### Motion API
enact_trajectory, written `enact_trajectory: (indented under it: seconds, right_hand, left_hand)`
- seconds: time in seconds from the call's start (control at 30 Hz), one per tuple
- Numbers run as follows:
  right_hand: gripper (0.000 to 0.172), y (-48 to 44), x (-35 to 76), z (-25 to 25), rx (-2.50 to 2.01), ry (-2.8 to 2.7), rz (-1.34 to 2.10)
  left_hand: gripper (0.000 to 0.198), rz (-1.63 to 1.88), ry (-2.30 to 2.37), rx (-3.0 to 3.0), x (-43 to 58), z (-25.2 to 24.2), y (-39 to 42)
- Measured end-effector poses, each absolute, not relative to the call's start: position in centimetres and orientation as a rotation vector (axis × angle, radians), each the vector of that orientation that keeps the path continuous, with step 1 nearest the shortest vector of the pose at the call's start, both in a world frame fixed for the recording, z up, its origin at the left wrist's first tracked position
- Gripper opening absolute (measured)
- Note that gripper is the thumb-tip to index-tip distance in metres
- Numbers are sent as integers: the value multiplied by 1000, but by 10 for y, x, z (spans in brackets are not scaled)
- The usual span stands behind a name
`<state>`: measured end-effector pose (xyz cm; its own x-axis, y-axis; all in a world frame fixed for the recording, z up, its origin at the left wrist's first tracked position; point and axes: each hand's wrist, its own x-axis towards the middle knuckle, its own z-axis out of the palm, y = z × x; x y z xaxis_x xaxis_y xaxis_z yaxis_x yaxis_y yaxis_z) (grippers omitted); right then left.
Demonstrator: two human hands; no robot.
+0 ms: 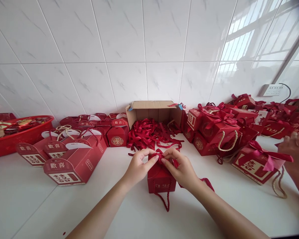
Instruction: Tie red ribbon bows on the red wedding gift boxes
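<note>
A small red gift box stands on the white table in front of me, a dark red rope handle hanging down its near side. Over its top, my left hand pinches a red ribbon between thumb and forefinger. From the other side my right hand pinches the same ribbon, the fingertips of both hands almost meeting at a gathered knot or loop. One ribbon tail trails onto the table behind my right wrist. Exactly how the ribbon is looped is hidden by my fingers.
An open cardboard box spilling red ribbons stands by the tiled wall. Open gift boxes and a red basin are at left. Ribboned boxes pile up at right, where another person's hand is near a bowed box.
</note>
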<state>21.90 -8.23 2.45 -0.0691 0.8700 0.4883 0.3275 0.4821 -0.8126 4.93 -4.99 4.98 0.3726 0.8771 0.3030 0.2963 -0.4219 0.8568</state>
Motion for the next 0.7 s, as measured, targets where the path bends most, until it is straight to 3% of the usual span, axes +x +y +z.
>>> enact_trajectory:
  seconds: [0.7]
  right_hand:
    - [16, -84, 222, 25, -1203, -1649, 476]
  left_hand:
    - [14, 1014, 1074, 2032, 51, 41, -51]
